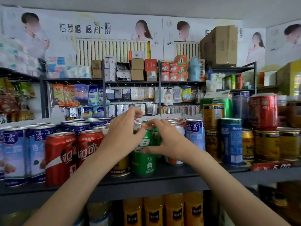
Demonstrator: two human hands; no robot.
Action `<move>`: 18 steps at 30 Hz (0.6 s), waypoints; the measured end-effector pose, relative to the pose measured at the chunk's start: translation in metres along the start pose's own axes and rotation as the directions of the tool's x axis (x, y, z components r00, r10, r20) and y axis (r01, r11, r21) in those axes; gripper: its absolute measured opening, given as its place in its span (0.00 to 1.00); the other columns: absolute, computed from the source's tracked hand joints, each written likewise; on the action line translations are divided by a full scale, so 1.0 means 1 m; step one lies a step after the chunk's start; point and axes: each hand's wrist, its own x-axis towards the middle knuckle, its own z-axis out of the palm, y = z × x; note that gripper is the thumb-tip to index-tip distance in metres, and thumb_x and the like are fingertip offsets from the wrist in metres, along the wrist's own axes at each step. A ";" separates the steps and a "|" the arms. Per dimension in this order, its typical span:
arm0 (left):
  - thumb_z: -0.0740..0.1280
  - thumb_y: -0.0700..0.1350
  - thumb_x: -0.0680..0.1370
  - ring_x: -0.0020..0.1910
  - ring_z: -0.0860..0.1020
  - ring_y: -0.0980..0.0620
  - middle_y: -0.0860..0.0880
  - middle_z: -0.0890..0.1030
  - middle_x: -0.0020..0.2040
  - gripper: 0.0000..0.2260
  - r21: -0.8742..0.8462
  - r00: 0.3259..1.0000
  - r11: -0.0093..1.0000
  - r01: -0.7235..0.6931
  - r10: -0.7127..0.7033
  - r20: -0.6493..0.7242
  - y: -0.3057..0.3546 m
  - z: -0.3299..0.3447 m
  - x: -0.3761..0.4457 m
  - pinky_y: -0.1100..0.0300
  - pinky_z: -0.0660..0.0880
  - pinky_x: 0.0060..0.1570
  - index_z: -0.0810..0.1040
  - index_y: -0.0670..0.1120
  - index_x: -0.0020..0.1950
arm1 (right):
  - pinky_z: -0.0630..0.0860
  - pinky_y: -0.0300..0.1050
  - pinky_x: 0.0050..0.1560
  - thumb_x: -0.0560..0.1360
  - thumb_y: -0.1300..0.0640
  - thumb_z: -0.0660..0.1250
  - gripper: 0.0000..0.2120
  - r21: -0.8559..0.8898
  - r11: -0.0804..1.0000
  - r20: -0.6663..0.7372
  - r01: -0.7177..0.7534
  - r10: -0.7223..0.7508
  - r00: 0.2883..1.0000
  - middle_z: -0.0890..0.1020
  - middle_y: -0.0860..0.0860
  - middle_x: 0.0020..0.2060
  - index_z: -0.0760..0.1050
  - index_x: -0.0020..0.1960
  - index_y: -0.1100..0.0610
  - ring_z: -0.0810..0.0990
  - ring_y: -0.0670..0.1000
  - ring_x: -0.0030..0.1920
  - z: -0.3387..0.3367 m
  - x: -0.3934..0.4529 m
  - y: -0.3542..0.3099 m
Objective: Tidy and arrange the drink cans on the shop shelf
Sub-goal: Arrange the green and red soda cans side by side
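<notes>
A green can [144, 162] stands at the front middle of the dark shelf [171, 175]. My right hand [164, 141] wraps its upper part, thumb low across the label and fingers over the rim. My left hand [123, 134] rests against the can's left side, its fingers curled above the cans behind. Two red cola cans [61, 159] stand to the left, with blue-and-white cans [14, 154] beyond them. A yellow can [121, 167] shows partly under my left wrist. Whether my left hand grips anything is hidden.
Right of the green can stand a blue-and-white can [195, 134], a tall blue can [231, 141] and stacked yellow cans [267, 145]. A large red tin [263, 110] sits on top. Orange drink bottles [162, 209] fill the shelf below. Racks of hanging goods stand behind.
</notes>
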 end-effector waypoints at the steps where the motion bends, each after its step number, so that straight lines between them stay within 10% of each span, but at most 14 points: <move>1: 0.65 0.44 0.74 0.62 0.71 0.56 0.57 0.72 0.58 0.17 -0.001 1.000 1.000 -0.022 0.022 0.007 0.005 0.002 0.001 0.51 0.66 0.66 0.68 0.50 0.62 | 0.70 0.41 0.57 0.68 0.46 0.73 0.33 0.012 1.000 -0.064 -0.012 0.013 0.998 0.70 0.49 0.59 0.64 0.67 0.53 0.71 0.48 0.57 -0.011 -0.005 0.003; 10: 0.63 0.47 0.76 0.62 0.70 0.56 0.56 0.73 0.62 0.15 0.045 0.990 0.991 -0.126 0.122 0.073 0.051 0.040 0.006 0.55 0.66 0.66 0.69 0.51 0.63 | 0.65 0.43 0.55 0.74 0.59 0.67 0.09 -0.167 0.946 -0.490 -0.279 0.166 0.856 0.74 0.54 0.53 0.75 0.55 0.56 0.70 0.55 0.59 -0.106 -0.052 0.087; 14: 0.65 0.54 0.75 0.68 0.64 0.54 0.54 0.66 0.69 0.26 0.074 0.992 0.990 -0.117 0.112 0.062 0.078 0.068 0.017 0.53 0.60 0.69 0.61 0.51 0.70 | 0.67 0.53 0.62 0.71 0.48 0.69 0.24 -0.245 0.891 -0.291 -0.383 0.309 0.905 0.70 0.56 0.61 0.68 0.64 0.51 0.66 0.58 0.63 -0.123 -0.068 0.122; 18: 0.64 0.64 0.71 0.70 0.61 0.48 0.51 0.61 0.72 0.37 0.171 0.991 0.985 -0.036 0.014 0.131 0.098 0.102 0.037 0.50 0.57 0.68 0.53 0.53 0.73 | 0.70 0.40 0.53 0.68 0.46 0.72 0.33 -0.186 0.934 -0.044 -0.306 0.303 0.952 0.71 0.49 0.55 0.62 0.68 0.49 0.70 0.48 0.53 -0.130 -0.076 0.144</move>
